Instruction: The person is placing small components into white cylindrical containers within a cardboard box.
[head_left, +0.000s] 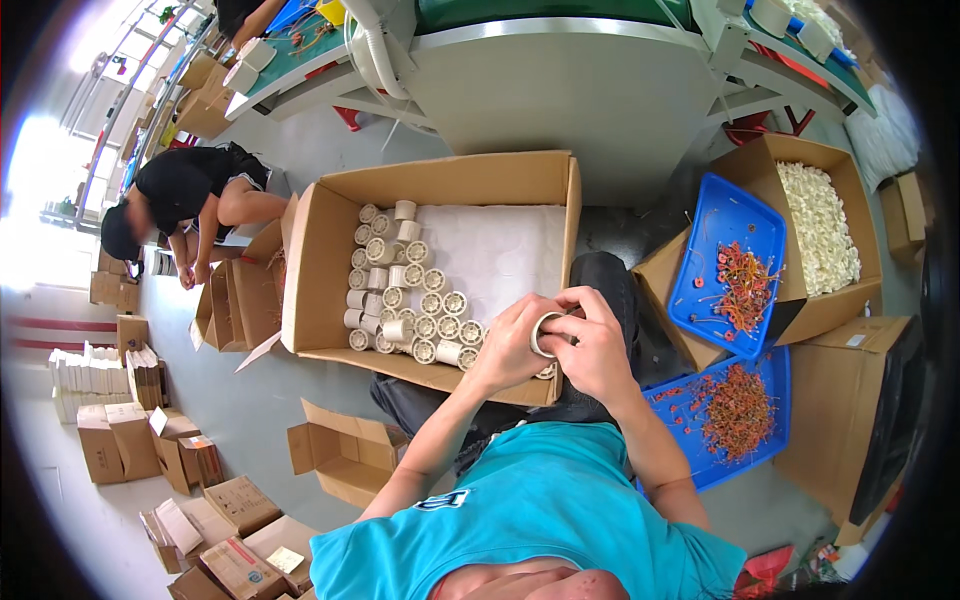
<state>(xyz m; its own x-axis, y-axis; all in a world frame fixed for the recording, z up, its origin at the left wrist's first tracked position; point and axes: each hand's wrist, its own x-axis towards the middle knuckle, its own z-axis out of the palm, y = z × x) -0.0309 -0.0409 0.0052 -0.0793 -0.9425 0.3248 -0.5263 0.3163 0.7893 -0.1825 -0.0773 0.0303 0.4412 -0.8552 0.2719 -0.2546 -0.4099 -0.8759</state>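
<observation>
A hollow cream plastic cylinder [540, 338] is in my left hand [512, 345], whose fingers wrap round its outer wall. My right hand [597, 350] is closed in a pinch at the cylinder's open end, thumb and fingertips reaching into the opening; whatever they grip in there is hidden. Both hands are over the near right corner of a large open cardboard box [430, 372]. Inside that box, many similar cream cylinders [395, 275] fill the left and near side, some upright, others on their sides. A pale sheet [500, 240] lies on the right part of its bottom.
On the right are two blue trays [705, 205] [780, 400] with red and orange wired parts, beside a carton of small cream pieces [820, 230]. A grey machine [560, 100] stands ahead. Another person [190, 195] bends over cartons at left. A small open carton [345, 450] sits near my left arm.
</observation>
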